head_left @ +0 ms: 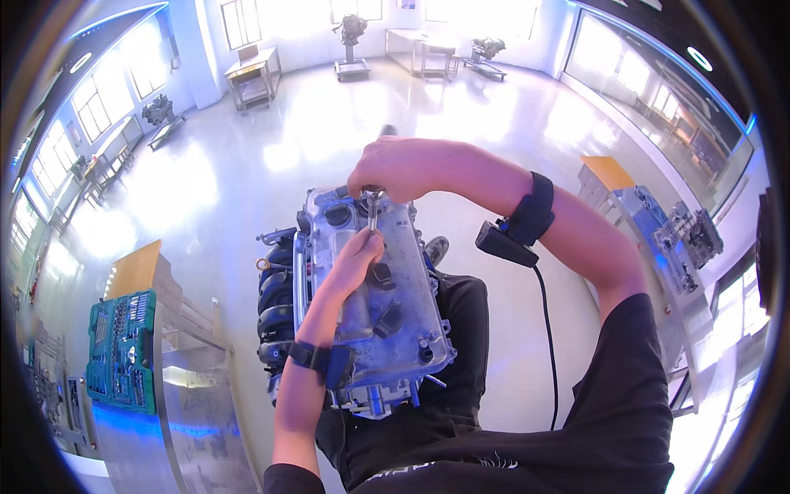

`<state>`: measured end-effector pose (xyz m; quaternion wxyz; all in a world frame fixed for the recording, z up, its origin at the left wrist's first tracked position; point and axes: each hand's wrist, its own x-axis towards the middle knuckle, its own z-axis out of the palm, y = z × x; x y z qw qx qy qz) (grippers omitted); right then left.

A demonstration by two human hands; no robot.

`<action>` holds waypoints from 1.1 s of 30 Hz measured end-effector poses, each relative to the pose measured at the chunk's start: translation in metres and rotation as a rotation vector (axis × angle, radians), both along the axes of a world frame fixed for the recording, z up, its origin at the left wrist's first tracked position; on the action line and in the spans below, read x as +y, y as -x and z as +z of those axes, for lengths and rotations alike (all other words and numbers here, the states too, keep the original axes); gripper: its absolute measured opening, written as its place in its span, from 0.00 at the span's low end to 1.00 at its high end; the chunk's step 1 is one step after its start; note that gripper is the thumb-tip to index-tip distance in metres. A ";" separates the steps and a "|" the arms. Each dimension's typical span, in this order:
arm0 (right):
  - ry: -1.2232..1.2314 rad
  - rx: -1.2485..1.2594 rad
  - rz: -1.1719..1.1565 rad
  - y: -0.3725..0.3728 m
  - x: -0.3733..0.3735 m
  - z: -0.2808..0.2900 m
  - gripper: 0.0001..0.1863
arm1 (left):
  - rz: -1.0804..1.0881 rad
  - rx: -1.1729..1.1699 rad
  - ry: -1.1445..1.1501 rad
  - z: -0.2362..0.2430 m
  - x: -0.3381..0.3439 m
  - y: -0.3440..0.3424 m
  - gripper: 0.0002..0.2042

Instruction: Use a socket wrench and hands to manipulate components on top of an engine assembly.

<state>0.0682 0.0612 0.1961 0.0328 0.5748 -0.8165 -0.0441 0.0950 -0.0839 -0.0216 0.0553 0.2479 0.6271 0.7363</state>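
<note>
An engine point(395, 296) with a grey metal top cover stands in front of me, between my legs. Above the far part of its cover, my right hand point(388, 169) is closed round the handle of a ratchet wrench point(374, 194); the handle's dark end pokes out beyond the fist. From the ratchet head a shiny extension bar point(373, 217) runs down toward the cover. My left hand point(360, 257) pinches the lower part of this bar, hiding where it meets the engine. Near the hands are a round black oil cap point(337, 215) and black ignition coils point(382, 276).
To the left, a green socket set case point(122, 352) lies open on a metal workbench point(197, 412). Another bench with engine parts point(671, 235) stands at the right. Further engines on stands point(352, 41) and tables point(251, 76) line the far walls. A black cable point(550, 346) hangs from my right armband.
</note>
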 end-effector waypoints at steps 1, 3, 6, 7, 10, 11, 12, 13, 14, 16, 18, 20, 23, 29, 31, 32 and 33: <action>-0.026 -0.032 -0.084 -0.006 0.001 0.007 0.21 | -0.021 0.010 -0.005 0.000 0.001 0.001 0.16; -0.054 -0.060 -0.164 -0.004 0.003 0.012 0.20 | -0.032 0.013 -0.020 -0.001 0.002 0.002 0.16; -0.102 -0.101 -0.206 0.004 0.008 0.012 0.18 | -0.042 0.014 -0.026 0.002 0.001 0.001 0.16; -0.103 -0.117 -0.235 0.005 0.009 0.012 0.18 | -0.041 0.014 -0.020 0.005 0.003 0.000 0.16; -0.046 -0.280 -0.337 -0.001 0.014 0.014 0.19 | 0.000 0.064 0.098 0.015 0.000 -0.006 0.15; 0.020 -0.427 -0.408 -0.005 0.017 0.015 0.21 | -0.009 0.072 0.093 0.016 0.001 -0.006 0.15; 0.018 -0.418 -0.419 -0.007 0.018 0.015 0.21 | -0.002 0.080 0.084 0.016 0.003 -0.007 0.14; -0.004 -0.583 -0.502 -0.007 0.014 0.012 0.23 | 0.016 0.083 0.083 0.014 0.000 -0.008 0.13; -0.026 -0.747 -0.584 -0.008 0.009 0.010 0.25 | 0.018 0.085 0.084 0.011 -0.003 -0.008 0.13; -0.039 -0.732 -0.580 -0.017 0.002 0.009 0.26 | 0.073 0.057 0.108 0.006 -0.006 -0.008 0.13; -0.053 -0.650 -0.635 -0.023 -0.003 0.009 0.26 | 0.042 0.029 0.038 0.006 -0.003 -0.009 0.14; -0.032 -0.651 -0.637 -0.022 -0.005 0.011 0.26 | 0.015 -0.003 -0.025 0.009 -0.004 -0.012 0.15; -0.007 -0.676 -0.636 -0.020 -0.002 0.010 0.28 | 0.102 0.122 0.042 0.015 0.001 -0.015 0.21; -0.034 -0.746 -0.548 -0.017 0.002 0.007 0.32 | 0.032 0.183 0.070 -0.001 -0.003 -0.004 0.23; -0.046 -0.739 -0.539 -0.016 0.003 0.008 0.33 | 0.014 0.192 0.064 -0.002 -0.002 -0.002 0.23; -0.064 -0.720 -0.536 -0.015 0.003 0.010 0.32 | 0.036 0.201 0.071 -0.003 -0.002 -0.001 0.24; -0.081 -0.702 -0.533 -0.015 0.002 0.010 0.31 | 0.057 0.210 0.079 -0.004 -0.002 0.000 0.24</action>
